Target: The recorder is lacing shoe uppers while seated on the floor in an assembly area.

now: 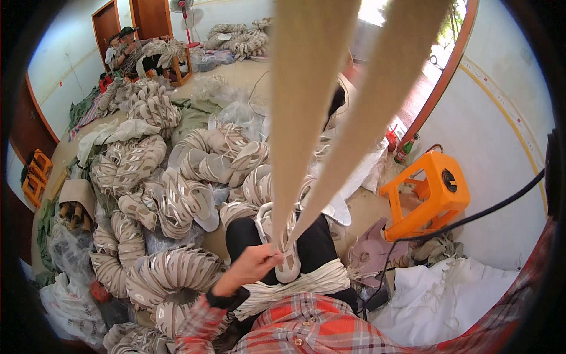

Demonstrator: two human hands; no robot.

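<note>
Your left hand [253, 268] has its fingertips pinched together at the lower end of two pale strips [300, 88]; you cannot tell from here whether it grips one strip or both. The strips widen and blur as they rise above that hand, and their tops are cut off by the upper edge. Your right hand is out of view, so its state cannot be told; only a red plaid sleeve [533, 289] shows, well to the right of the left hand.

The beige shoe upper [288, 271] stands on your lap, just right of your left fingers, its upper part partly covered by the strips. Below it and to the right of your left hand, a bundle of cream laces [321, 279] lies across your black trousers [315, 239], its left end partly behind your wrist.

Left of that hand, coiled rows of shoe uppers [174, 271] overlap too closely to count. Far beyond it, the strips hide part of the floor [247, 79].
</note>
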